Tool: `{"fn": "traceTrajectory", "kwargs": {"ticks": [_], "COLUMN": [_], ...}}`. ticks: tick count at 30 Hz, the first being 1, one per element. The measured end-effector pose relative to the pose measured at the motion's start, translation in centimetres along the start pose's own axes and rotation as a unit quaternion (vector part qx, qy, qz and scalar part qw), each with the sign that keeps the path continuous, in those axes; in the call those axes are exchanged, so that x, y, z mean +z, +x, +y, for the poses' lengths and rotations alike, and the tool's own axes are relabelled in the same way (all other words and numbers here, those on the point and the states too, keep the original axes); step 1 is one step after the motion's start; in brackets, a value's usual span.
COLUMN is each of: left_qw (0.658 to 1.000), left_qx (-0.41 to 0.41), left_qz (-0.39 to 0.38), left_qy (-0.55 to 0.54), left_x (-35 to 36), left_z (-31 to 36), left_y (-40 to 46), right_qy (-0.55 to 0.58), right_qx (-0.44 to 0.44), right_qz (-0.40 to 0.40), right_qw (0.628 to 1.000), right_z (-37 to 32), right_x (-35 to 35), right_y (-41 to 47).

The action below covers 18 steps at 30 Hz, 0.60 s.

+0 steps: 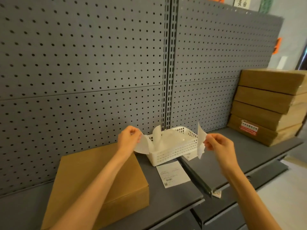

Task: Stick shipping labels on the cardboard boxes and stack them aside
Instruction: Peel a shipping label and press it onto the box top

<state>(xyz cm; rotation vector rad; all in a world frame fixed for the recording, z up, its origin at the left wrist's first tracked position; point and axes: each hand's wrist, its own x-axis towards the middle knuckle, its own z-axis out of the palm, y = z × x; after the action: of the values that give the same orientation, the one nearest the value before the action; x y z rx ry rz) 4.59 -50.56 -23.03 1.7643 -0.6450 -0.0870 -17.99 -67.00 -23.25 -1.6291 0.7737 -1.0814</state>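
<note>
Head view: both hands are raised over the shelf [166,201], each pinching a white sheet. The left hand [128,138] nips one curved sheet [142,146] between thumb and fingertips; the right hand [216,144] nips another sheet [201,140], held edge-on. They look like a label and its backing just parted, though I cannot tell which is which. The unlabelled box [98,178] lies flat below the left forearm, its long axis running away toward the pegboard [83,63]. So the left hand is nearer, and the label must travel down and leftward. Between the hands sits a basket [174,151]; below it, a printed slip [172,175]. Beyond the right hand stands the stack [269,107].
</note>
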Motion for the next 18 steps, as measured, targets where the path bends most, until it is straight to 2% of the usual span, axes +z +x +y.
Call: {"fn": "traceTrajectory", "kwargs": {"ticks": [9, 15, 18], "left_qw": [0.988, 0.988, 0.993], "left_qx": [0.094, 0.093, 0.093], "left_qz": [-0.106, -0.099, -0.069], "left_qy": [-0.066, -0.069, -0.012], "left_x": [5.7, 10.3, 12.5], "left_z": [4.6, 5.8, 5.7], "left_y": [2.2, 4.3, 5.3], "right_qy": [-0.015, -0.032, -0.036], "right_qx": [-0.005, -0.011, -0.01], "right_qz": [0.021, -0.007, -0.025], "right_qw": [1.0, 0.999, 0.999], "right_z": [-0.2, 0.8, 1.4], "right_x": [-1.5, -2.5, -3.2], "right_y": [0.9, 4.1, 6.1]}}
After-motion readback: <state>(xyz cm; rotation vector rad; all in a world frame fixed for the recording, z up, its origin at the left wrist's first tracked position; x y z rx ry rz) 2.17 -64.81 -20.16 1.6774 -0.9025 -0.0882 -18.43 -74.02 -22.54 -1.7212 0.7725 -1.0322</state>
